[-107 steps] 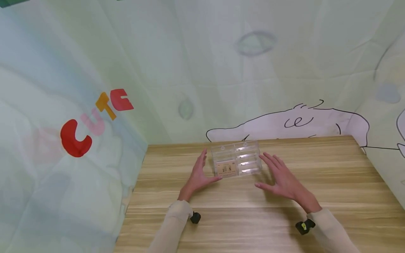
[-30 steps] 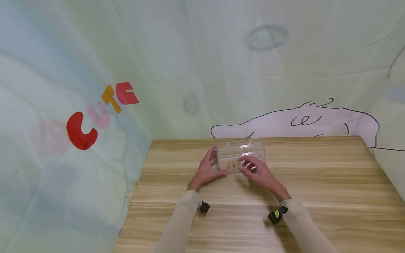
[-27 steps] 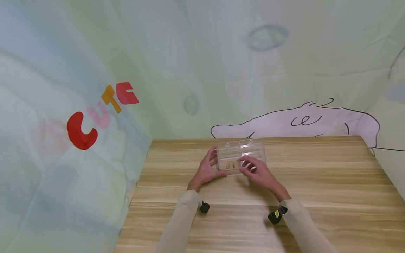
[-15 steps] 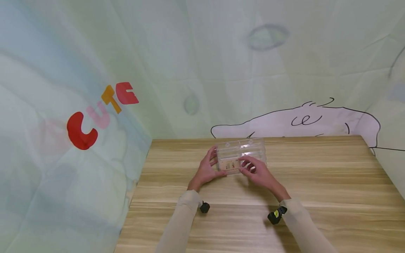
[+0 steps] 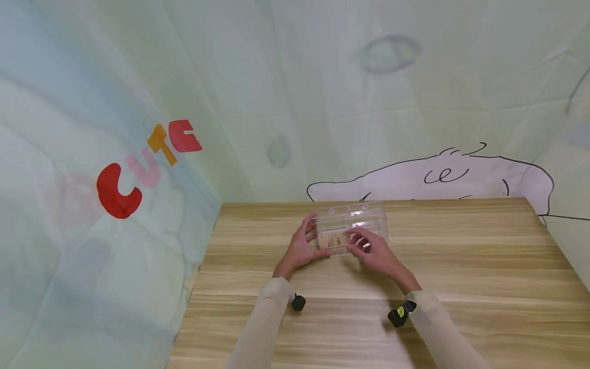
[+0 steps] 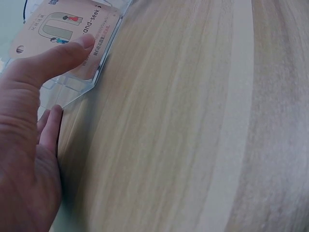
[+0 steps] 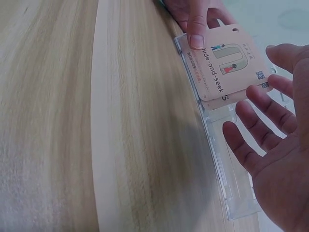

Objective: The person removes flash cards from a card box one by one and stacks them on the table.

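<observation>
Clear plastic organizer [image 5: 352, 225] lying flat on the wooden desk [image 5: 461, 266], long axis running side to side across both hands, just beyond the fingertips of each. Pink card [image 7: 223, 67] printed "hide-and-seek" sitting in the nearest compartment on the left half, so directly ahead of the left hand [image 5: 300, 245] and inward, toward the thumb side, of the right hand [image 5: 375, 251]. Left hand cupping the organizer's left end, thumb [image 6: 58, 58] pressed down on the card's near corner, remaining fingers [image 6: 48, 128] lying against the end wall, seemingly pinning the case in place. Right hand spread and relaxed, fingers [image 7: 263, 111] apart and holding nothing, hovering over the organizer's near edge with the tips right at the card's right edge; actual contact with the card hard to judge from the right wrist view. Left hand already on the card; right hand nearer the bare compartments toward the organizer's right end. Card's long axis roughly parallel to the organizer's. Beige sleeves [image 5: 258, 333] and a wrist-worn camera [image 5: 398, 313] nearer the body.
</observation>
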`<state>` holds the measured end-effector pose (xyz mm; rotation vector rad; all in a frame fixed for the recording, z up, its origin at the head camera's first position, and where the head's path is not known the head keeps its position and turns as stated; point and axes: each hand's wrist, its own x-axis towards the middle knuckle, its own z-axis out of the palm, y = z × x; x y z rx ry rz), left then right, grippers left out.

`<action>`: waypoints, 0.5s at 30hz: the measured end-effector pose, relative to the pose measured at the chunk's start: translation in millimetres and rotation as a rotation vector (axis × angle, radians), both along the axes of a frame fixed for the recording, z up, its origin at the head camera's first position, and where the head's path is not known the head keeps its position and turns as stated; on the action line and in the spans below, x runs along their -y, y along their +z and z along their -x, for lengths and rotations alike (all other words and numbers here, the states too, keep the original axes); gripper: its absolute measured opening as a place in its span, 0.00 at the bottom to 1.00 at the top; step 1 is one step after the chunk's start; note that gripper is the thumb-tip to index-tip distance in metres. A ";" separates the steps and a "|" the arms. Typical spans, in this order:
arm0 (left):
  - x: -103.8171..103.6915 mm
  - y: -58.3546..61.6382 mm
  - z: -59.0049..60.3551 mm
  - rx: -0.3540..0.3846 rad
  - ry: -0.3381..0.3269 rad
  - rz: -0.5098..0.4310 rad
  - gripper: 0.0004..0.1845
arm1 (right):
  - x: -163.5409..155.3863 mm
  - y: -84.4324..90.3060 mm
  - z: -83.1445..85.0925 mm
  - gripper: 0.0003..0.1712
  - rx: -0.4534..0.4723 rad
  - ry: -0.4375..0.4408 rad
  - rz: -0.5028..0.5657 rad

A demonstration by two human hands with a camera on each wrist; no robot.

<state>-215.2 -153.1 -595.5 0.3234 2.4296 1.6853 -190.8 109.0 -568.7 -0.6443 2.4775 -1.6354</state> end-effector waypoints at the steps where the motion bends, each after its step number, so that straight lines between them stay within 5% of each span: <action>1: 0.0 -0.1 0.1 0.000 0.000 0.002 0.65 | 0.3 0.0 0.2 0.20 0.000 -0.002 0.003; 15: 0.6 1.1 -0.6 0.000 -0.001 0.006 0.64 | 1.4 -1.0 -0.5 0.18 -0.005 -0.015 0.011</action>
